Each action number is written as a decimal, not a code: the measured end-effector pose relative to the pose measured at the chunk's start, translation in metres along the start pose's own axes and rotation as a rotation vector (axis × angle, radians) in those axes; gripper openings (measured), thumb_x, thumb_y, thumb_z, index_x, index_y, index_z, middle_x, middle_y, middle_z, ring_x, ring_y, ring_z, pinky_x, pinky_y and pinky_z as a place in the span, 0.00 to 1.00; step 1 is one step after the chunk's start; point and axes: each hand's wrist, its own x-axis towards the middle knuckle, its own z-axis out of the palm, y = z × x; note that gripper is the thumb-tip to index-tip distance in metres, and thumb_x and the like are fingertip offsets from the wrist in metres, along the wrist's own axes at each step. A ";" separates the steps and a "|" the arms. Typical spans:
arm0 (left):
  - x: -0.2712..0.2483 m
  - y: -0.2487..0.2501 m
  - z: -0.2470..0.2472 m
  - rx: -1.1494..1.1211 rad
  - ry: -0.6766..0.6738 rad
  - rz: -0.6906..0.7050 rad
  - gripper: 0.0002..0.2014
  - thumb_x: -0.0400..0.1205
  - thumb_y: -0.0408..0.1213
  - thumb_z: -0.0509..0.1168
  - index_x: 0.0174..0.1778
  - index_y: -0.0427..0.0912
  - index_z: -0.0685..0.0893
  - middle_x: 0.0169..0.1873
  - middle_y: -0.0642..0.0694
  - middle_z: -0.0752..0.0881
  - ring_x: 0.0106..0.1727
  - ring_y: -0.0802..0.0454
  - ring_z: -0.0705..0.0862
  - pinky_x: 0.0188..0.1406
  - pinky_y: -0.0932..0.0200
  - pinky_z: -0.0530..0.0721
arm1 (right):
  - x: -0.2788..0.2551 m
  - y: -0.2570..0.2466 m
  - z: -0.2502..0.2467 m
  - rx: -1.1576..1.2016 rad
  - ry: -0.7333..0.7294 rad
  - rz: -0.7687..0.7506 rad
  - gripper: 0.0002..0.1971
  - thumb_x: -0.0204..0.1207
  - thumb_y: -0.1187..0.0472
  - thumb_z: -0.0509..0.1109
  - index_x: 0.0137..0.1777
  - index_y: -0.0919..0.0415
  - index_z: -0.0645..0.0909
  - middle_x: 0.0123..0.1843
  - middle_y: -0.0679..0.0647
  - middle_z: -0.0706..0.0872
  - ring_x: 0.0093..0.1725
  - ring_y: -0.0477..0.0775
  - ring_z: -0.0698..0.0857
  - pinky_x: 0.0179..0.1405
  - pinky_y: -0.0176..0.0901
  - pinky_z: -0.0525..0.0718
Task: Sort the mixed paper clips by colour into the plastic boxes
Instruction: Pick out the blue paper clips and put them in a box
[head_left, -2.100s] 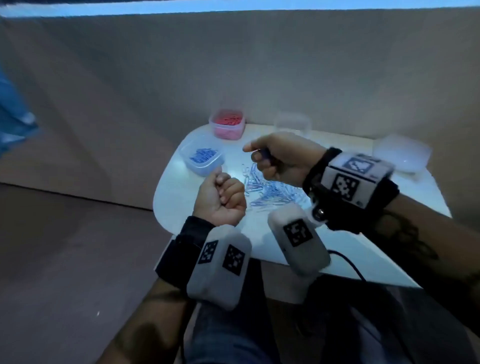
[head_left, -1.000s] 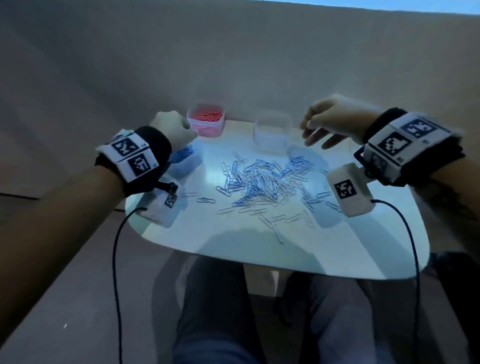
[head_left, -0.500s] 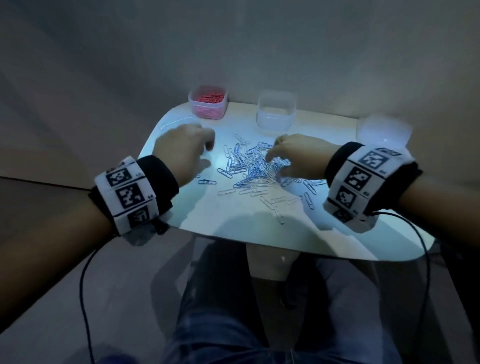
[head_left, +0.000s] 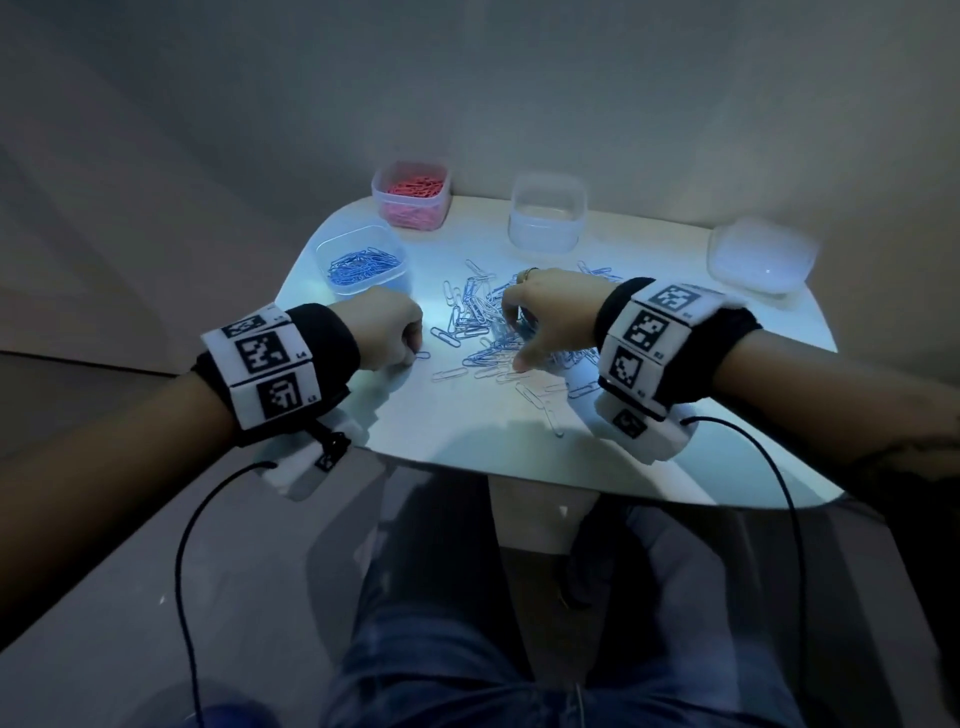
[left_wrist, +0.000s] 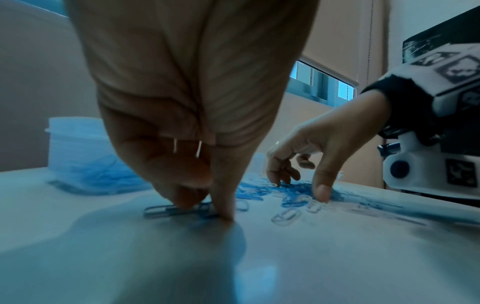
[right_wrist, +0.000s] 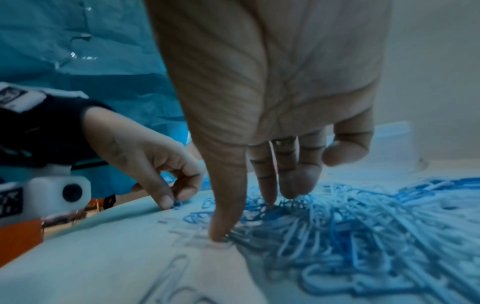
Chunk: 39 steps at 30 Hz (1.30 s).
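A pile of blue and white paper clips (head_left: 488, 332) lies in the middle of the white table (head_left: 467, 441). My left hand (head_left: 413, 353) is at the pile's left edge, where thumb and forefinger pinch a single blue clip (left_wrist: 179, 209) that lies flat on the table. My right hand (head_left: 511, 338) stands over the pile with its fingers (right_wrist: 270, 197) pointing down into the clips and its thumb pressing the table beside them. Behind my left hand stands a clear box of blue clips (head_left: 363, 265). A box of red clips (head_left: 410, 195) is at the back.
A clear box (head_left: 545, 218) with a pale bottom stands at the back centre; I cannot tell what is in it. Box lids (head_left: 761, 260) are stacked at the back right. Stray clips (head_left: 545, 410) lie toward the front edge. Wrist cables hang off the front.
Both hands came down from the boxes to the pile. In the last half second my left hand slid right and curled onto a single blue clip, while my right hand stayed on the pile.
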 end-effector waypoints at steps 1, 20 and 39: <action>0.000 -0.001 0.000 0.003 -0.009 0.011 0.04 0.80 0.29 0.64 0.40 0.40 0.79 0.40 0.46 0.80 0.25 0.60 0.72 0.16 0.75 0.69 | 0.002 -0.001 0.001 -0.008 0.011 -0.003 0.19 0.70 0.51 0.75 0.55 0.62 0.79 0.49 0.51 0.72 0.48 0.51 0.72 0.46 0.41 0.71; 0.034 0.054 0.007 -0.116 0.143 0.131 0.10 0.76 0.33 0.71 0.51 0.37 0.85 0.31 0.52 0.76 0.27 0.60 0.71 0.25 0.70 0.67 | -0.002 0.018 0.001 0.208 0.111 -0.013 0.02 0.73 0.67 0.70 0.44 0.64 0.85 0.40 0.52 0.80 0.44 0.49 0.76 0.33 0.26 0.67; 0.032 0.047 0.003 -0.834 0.125 0.119 0.06 0.81 0.32 0.65 0.39 0.41 0.79 0.29 0.48 0.75 0.30 0.58 0.75 0.23 0.73 0.79 | -0.011 0.022 -0.009 0.621 0.199 0.030 0.10 0.82 0.65 0.60 0.39 0.55 0.70 0.35 0.52 0.80 0.35 0.49 0.78 0.26 0.32 0.76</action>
